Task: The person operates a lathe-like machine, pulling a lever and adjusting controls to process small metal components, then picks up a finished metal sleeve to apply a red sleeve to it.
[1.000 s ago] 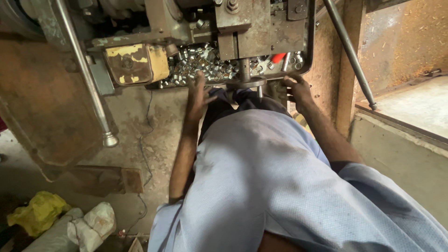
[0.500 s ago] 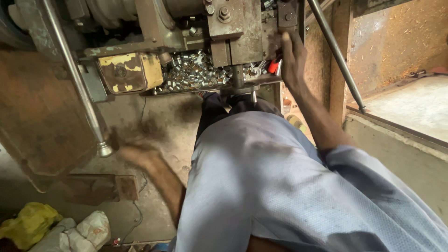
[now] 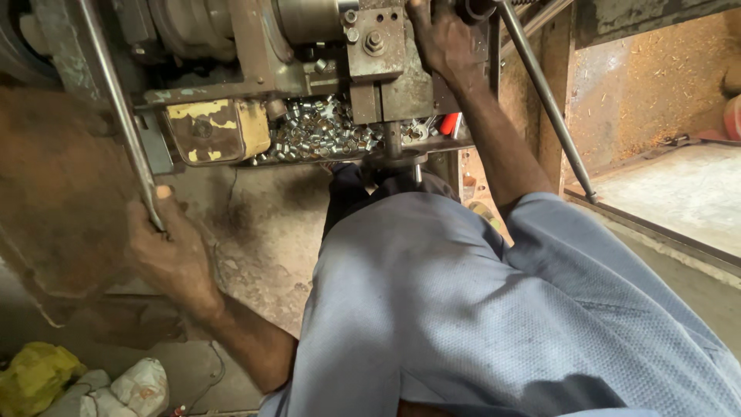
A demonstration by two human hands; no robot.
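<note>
I stand over an old, grimy metal press machine (image 3: 324, 54). My left hand (image 3: 166, 251) is closed around the lower end of a long steel lever rod (image 3: 116, 100) at the left. My right hand (image 3: 444, 42) reaches up to the machine head at the top, fingers curled on a part near the ram block (image 3: 374, 62); what it grips is partly hidden. Below the ram, a tray (image 3: 340, 158) holds several small shiny metal pieces (image 3: 324, 131). A small red object (image 3: 450, 123) lies at the tray's right end.
A yellow-painted worn block (image 3: 216, 127) sits left of the tray. A second slanted steel rod (image 3: 544, 96) runs down at the right. Yellow and white bags (image 3: 77, 382) lie on the floor at lower left. A rusty panel (image 3: 58, 193) and a concrete ledge (image 3: 679, 193) flank me.
Both hands left the tray's front edge. My left hand swung down and left and took hold of the lever rod. My right hand rose to the machine head.
</note>
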